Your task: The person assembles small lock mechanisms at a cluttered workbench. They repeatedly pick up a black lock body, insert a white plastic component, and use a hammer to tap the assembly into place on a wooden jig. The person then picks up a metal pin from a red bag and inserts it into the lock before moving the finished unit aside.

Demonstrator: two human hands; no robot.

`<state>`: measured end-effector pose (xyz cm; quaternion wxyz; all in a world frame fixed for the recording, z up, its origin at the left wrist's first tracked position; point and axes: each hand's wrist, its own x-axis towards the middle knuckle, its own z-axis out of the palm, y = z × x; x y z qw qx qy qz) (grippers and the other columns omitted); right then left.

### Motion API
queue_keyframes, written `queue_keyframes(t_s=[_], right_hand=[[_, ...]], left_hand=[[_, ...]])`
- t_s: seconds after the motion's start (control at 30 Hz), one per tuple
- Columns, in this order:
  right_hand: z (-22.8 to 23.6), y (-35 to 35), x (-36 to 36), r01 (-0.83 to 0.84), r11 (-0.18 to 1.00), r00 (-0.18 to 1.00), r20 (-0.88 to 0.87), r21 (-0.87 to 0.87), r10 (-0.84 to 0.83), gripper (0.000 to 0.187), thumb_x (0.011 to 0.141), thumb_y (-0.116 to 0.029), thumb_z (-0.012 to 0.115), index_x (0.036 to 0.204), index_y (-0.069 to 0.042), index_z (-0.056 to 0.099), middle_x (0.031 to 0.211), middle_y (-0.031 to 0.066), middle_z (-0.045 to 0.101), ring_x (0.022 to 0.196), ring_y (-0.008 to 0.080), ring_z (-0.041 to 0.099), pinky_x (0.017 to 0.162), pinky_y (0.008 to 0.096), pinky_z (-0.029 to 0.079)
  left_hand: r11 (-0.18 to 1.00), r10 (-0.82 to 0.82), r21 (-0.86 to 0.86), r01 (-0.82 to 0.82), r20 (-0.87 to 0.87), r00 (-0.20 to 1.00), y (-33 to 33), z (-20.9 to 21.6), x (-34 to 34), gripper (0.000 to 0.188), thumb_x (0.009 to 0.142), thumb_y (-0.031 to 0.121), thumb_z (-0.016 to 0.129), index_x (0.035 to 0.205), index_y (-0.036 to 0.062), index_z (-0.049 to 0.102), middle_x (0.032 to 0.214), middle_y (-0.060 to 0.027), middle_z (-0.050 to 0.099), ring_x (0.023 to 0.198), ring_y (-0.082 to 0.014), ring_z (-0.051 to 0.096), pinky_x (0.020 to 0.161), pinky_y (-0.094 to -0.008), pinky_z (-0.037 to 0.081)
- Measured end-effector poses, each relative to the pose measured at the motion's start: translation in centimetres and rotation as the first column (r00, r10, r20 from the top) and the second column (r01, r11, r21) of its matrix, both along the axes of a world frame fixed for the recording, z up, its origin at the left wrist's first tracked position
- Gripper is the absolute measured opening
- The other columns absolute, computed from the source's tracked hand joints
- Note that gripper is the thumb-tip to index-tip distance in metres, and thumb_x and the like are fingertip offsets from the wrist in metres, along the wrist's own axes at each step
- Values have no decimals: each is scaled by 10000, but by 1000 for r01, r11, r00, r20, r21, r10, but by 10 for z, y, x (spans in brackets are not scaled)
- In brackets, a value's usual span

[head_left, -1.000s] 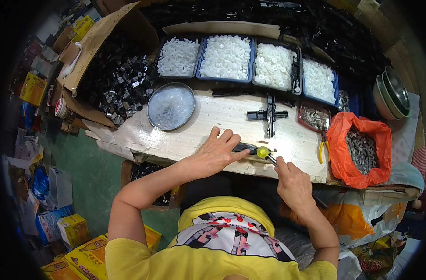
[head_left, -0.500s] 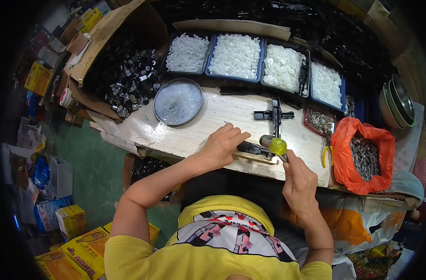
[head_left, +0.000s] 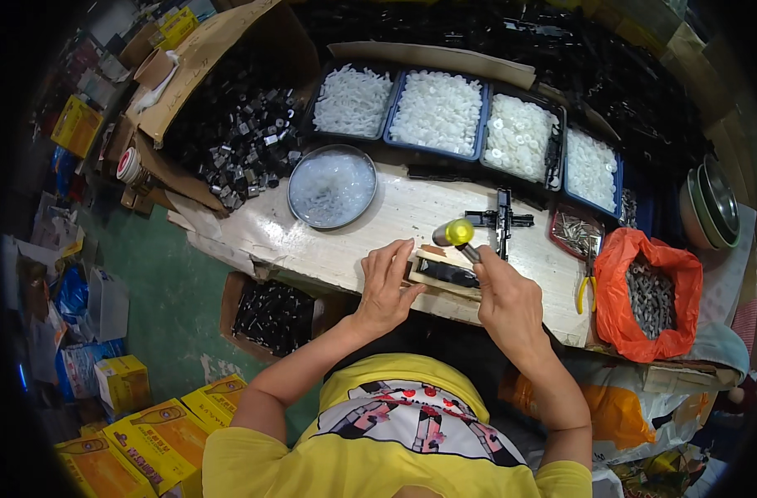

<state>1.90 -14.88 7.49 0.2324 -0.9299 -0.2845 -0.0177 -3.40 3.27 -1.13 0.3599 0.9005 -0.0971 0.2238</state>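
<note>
A wooden block (head_left: 446, 287) lies at the bench's front edge with a long black part (head_left: 449, 273) set in its slot. At the block's left end is my left hand (head_left: 385, 286), thumb on the near side and fingers on the far side, gripping it. My right hand (head_left: 510, 300) is wrapped round the handle of a hammer with a clear yellow-green face (head_left: 459, 231), held above the block. Part of the black part's right end is hidden by my right hand. Behind lies a cross-shaped pair of black parts (head_left: 503, 221).
Bins of white plastic pieces (head_left: 437, 112) line the back. A round metal dish (head_left: 333, 187) and a heap of small metal-and-black parts (head_left: 246, 149) are at left. To the right are yellow-handled pliers (head_left: 587, 292) and a red bag (head_left: 627, 249) of grey parts.
My left hand has gone from the top of the black part to the block's left end. The hammer has moved up and left. The whole view has shifted slightly.
</note>
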Motion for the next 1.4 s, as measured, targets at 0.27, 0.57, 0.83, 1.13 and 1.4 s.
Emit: queue_keyframes(t_s=[0.27,0.57,0.83,1.13,1.4], right_hand=[[-15,-20,0,82,993,992,89,86,-90,184,829,-121,570,996,-43,576,665,130,594,560,290,588,495,402,455],[-53,-105,-14,499,861,851,247,-101,-464,298,742,5,559,1027,-63,612,730,99,520,724,278,535,612,411,420],[-69,-155,20,659,745,717,392,-108,-577,188,739,-107,617,888,-11,553,934,160,536,908,323,486,767,432,389],[-64,-147,19,484,865,802,326,136,-500,133,793,-96,565,775,6,481,791,154,473,752,327,458,662,435,349],[-18,-49,-24,9,930,983,-174,366,59,137,830,-76,585,885,45,555,988,161,538,875,319,543,774,344,431]], left_hand=[[999,-36,-8,35,-41,999,6,9,-3,750,654,53,697,1315,13,346,1205,-166,424,1038,-302,412,861,-399,294],[927,-336,153,343,-66,939,-34,18,36,479,681,84,689,1136,39,546,995,-82,558,941,-234,487,817,-352,306],[743,-471,-632,222,-258,843,-20,49,51,392,819,30,551,1207,20,491,996,-128,561,888,-248,575,730,-360,488],[243,-602,-942,-230,-332,726,-24,47,36,347,926,155,476,1245,50,388,895,-112,565,742,-194,612,560,-300,528],[414,-532,-903,-116,-344,774,-23,42,13,285,921,193,512,1157,39,472,770,-26,550,630,-78,561,488,-200,463]])
